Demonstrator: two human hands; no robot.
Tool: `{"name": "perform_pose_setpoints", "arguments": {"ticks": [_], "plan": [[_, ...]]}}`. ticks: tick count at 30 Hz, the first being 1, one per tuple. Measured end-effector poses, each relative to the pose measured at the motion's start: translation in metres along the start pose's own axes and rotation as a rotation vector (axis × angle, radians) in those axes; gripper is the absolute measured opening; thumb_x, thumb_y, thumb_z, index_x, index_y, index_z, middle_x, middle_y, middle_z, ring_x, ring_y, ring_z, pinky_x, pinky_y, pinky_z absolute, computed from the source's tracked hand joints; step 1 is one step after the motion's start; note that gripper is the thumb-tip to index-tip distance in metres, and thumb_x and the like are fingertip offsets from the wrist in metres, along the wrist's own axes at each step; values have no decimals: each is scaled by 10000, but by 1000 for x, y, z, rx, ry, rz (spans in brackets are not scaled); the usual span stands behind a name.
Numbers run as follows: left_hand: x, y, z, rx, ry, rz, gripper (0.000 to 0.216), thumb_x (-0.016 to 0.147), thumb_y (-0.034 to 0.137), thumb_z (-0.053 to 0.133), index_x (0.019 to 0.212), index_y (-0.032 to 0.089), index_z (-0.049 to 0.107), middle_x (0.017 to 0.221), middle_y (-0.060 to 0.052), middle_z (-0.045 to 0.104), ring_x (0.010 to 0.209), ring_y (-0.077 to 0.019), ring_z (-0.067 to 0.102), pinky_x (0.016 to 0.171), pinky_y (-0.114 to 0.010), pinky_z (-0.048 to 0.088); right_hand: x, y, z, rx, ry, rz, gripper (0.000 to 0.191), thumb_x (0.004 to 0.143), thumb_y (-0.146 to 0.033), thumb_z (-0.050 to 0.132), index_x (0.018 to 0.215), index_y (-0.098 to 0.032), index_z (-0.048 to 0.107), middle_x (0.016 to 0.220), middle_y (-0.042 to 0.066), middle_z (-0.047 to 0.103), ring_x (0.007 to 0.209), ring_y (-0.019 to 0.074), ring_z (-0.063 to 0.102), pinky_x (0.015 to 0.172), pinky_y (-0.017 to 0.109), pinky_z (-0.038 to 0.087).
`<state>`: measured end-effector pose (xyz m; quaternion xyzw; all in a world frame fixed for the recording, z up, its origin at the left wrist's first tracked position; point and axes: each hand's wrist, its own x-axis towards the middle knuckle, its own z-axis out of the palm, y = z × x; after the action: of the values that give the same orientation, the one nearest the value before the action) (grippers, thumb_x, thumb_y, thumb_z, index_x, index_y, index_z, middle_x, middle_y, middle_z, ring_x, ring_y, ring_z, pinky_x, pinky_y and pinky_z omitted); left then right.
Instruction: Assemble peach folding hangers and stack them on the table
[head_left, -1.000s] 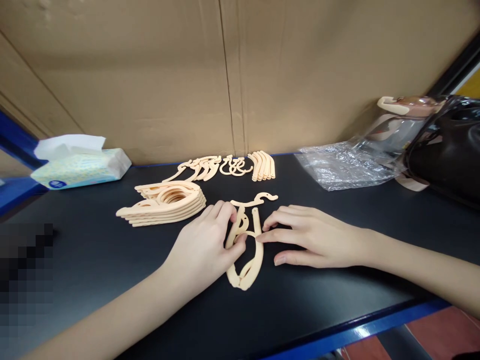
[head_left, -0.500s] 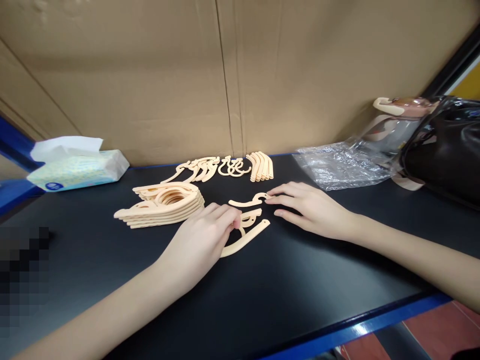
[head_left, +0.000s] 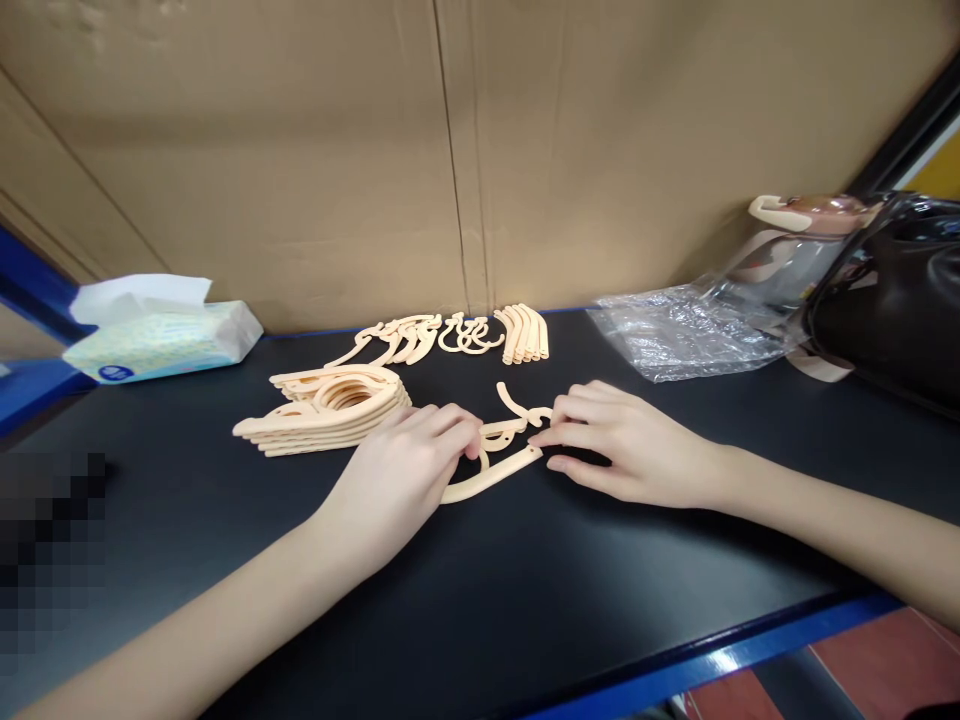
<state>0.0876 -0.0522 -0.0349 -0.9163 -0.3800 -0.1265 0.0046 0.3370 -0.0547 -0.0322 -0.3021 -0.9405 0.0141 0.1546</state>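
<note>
My left hand (head_left: 409,470) is closed on the near end of a cream plastic hanger part (head_left: 499,473) low over the black table. Its fingers cover part of the piece, and a curved inner section shows beside them. My right hand (head_left: 634,445) pinches a smaller hooked hanger piece (head_left: 513,402) at its right end. That piece's other end points up and away, and it meets or overlaps the far end of the left hand's part. To the left of my left hand lies a neat stack of folded hangers (head_left: 330,425).
Along the back lie curved hanger arms (head_left: 409,338), loose hooks (head_left: 469,335) and a row of bent bars (head_left: 523,335). A tissue pack (head_left: 161,335) stands at the left. Clear plastic wrap (head_left: 682,330), a bottle (head_left: 799,235) and a dark bag (head_left: 892,310) are at the right.
My right hand has come nearer and lower with the hooked piece, which has turned so its free end points away. My left hand has stayed nearly where it was.
</note>
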Motion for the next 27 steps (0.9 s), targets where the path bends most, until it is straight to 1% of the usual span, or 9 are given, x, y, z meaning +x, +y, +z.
{"name": "perform_pose_setpoints", "arguments": {"ticks": [4, 6, 8, 11, 14, 16, 20, 24, 27], "plan": [[1, -1, 1, -20, 28, -38, 211, 885, 92, 360, 778, 194, 510, 999, 7, 630, 825, -162, 572, 720, -320, 383, -1, -2, 1, 59, -17, -33, 215, 908, -273, 459, 963, -198, 653, 839, 38, 573, 786, 152, 482, 750, 298, 382], [1, -1, 2, -17, 45, -43, 207, 885, 94, 363, 773, 194, 507, 1007, 14, 634, 833, -160, 571, 727, -326, 369, -1, -1, 1, 87, -24, -53, 205, 904, -264, 466, 957, -203, 655, 857, 36, 576, 802, 148, 491, 760, 293, 395], [1, -2, 3, -12, 49, -46, 203, 883, 94, 364, 778, 196, 505, 1021, 18, 634, 841, -160, 570, 738, -331, 359, -1, 2, 2, 97, -24, -51, 206, 894, -206, 460, 980, -207, 647, 905, 40, 577, 837, 147, 499, 783, 291, 410], [1, -1, 3, -2, 47, -46, 199, 882, 97, 364, 781, 197, 503, 1035, 22, 634, 843, -162, 568, 747, -334, 351, -1, 10, 1, 43, -7, -30, 285, 865, -99, 422, 1017, -215, 633, 1001, 54, 571, 898, 165, 496, 800, 311, 427], [0, 0, 3, 12, 48, -43, 199, 886, 104, 361, 780, 197, 502, 1035, 22, 636, 841, -166, 563, 746, -337, 345, -1, 18, -1, -34, -3, -10, 327, 852, -70, 404, 1027, -225, 633, 1055, 60, 561, 920, 184, 491, 797, 334, 437], [0, 0, 3, 17, 47, -42, 197, 887, 107, 362, 781, 197, 500, 1037, 22, 635, 841, -167, 561, 749, -339, 342, -1, 21, -2, -66, -16, 2, 323, 859, -81, 403, 1037, -226, 631, 1067, 63, 555, 929, 190, 491, 808, 344, 439], [0, 0, 3, 17, 46, -39, 185, 884, 107, 374, 784, 199, 499, 1036, 24, 633, 847, -167, 564, 747, -338, 342, -3, 21, -4, -77, -44, 18, 263, 890, -162, 423, 1055, -221, 618, 1080, 66, 548, 945, 193, 497, 827, 348, 443], [0, -1, 3, 23, 47, -38, 178, 878, 105, 384, 796, 202, 507, 1022, 16, 640, 839, -168, 562, 742, -340, 345, -3, 19, -5, -75, -49, 25, 226, 905, -218, 435, 1032, -214, 622, 1101, 67, 544, 974, 196, 499, 848, 350, 443], [0, -1, 2, 25, 62, -30, 166, 866, 103, 407, 800, 206, 519, 1011, 15, 645, 882, -180, 551, 776, -354, 348, -2, 18, -5, -84, -52, 28, 221, 919, -265, 430, 1006, -208, 625, 1100, 65, 547, 972, 194, 503, 850, 348, 442]]}}
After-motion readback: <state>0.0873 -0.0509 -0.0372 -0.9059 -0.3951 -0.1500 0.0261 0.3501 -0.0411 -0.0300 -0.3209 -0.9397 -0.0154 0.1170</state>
